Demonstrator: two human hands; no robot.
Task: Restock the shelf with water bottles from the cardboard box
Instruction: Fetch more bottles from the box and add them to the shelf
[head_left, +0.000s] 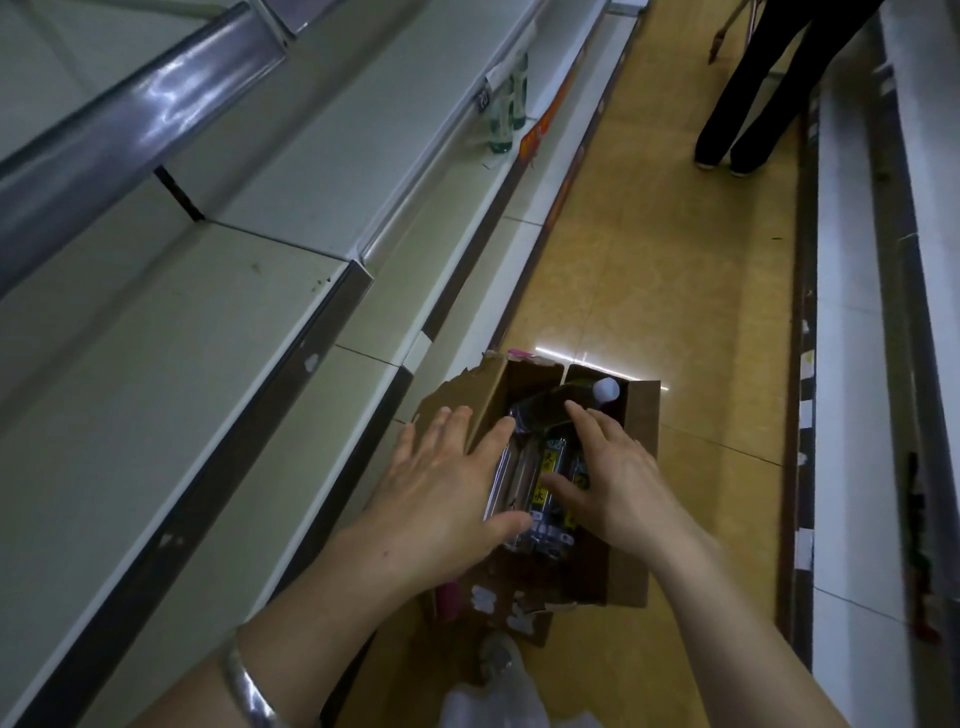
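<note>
The single head-worn camera looked steeply down and forward along a yellow-tiled aisle floor (649, 260); it sat close above an open brown cardboard box (631, 499); pale metal shelving (156, 364) ran along its left edge.

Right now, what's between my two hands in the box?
In the head view, water bottles lying in the cardboard box sit between the left hand and right hand.

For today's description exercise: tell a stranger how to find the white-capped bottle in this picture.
Find the open cardboard box on the yellow floor beside the shelves. At its far end, past both hands, one bottle lies across the others. It alone shows a round white cap; the rest show only labelled sides.
</note>
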